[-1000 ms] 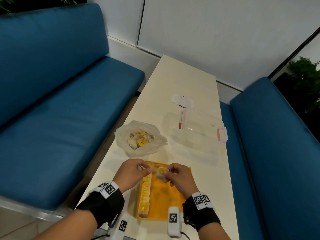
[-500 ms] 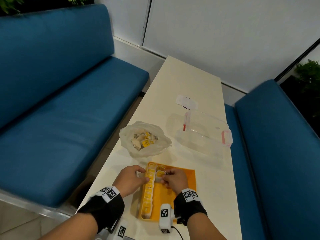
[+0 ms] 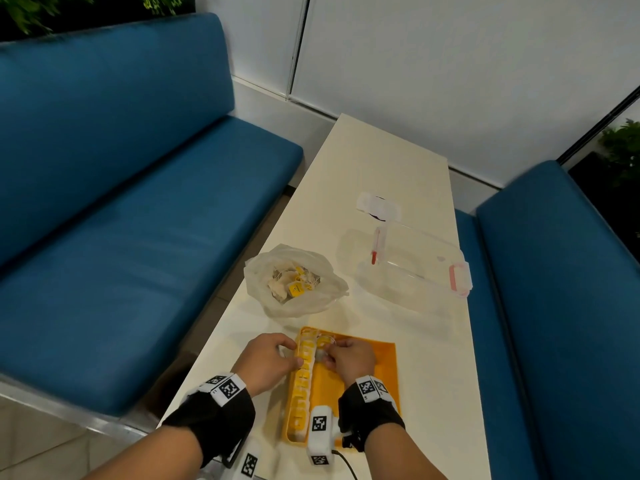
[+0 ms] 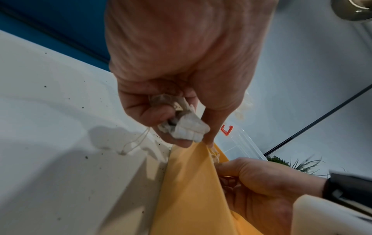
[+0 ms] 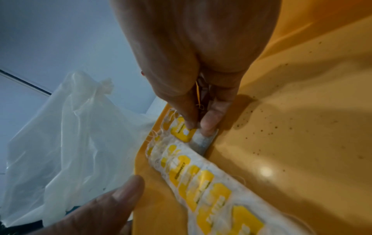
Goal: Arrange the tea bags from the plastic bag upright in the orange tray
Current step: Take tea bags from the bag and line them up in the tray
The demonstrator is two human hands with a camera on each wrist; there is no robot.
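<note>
Pinching a tea bag (image 5: 203, 139) between thumb and fingers, your right hand (image 3: 351, 356) has lowered it to the far end of the row (image 3: 301, 382) in the orange tray (image 3: 386, 372); that starts a second row. Your left hand (image 3: 268, 360), curled round spare tea bags (image 4: 187, 128), stays against the tray's left wall; the plastic bag (image 3: 294, 289) sits just beyond on the counter (image 3: 433, 393).

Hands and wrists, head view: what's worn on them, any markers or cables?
The left hand and right hand are bare, no gloves. Each forearm carries a black wrist wrap with a white band of square black-and-white fiducial tags. A white boxy camera module, also tagged, hangs by the right wrist, trailing a black cable.
</note>
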